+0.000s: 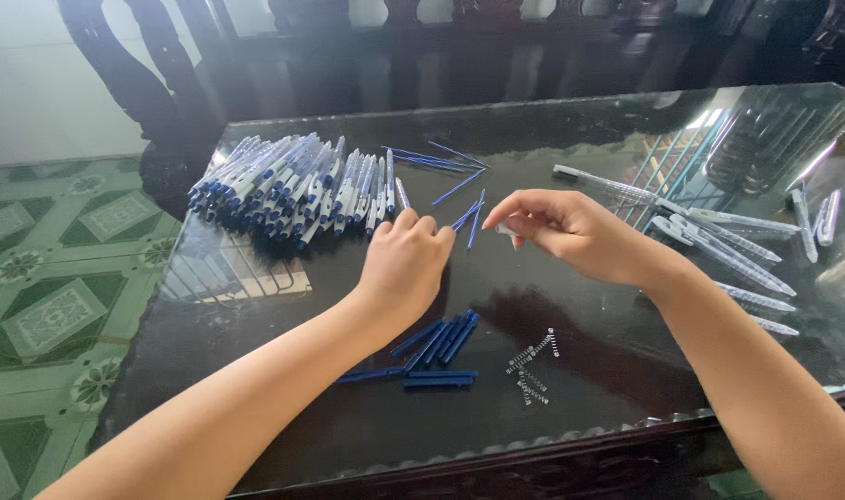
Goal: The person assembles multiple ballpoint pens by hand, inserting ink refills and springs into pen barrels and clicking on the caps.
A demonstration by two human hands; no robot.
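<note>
Fingers (519, 218) of the right hand (570, 236) pinch a small clear pen piece (504, 228) above the dark glass surface (589, 370), while the left hand (404, 264), curled narrow, holds a thin blue refill (467, 218). A heap of white-and-blue pens (293, 190) lies beyond; blue pen parts (439, 341) and small springs (533, 363) sit near the wrists.
</note>
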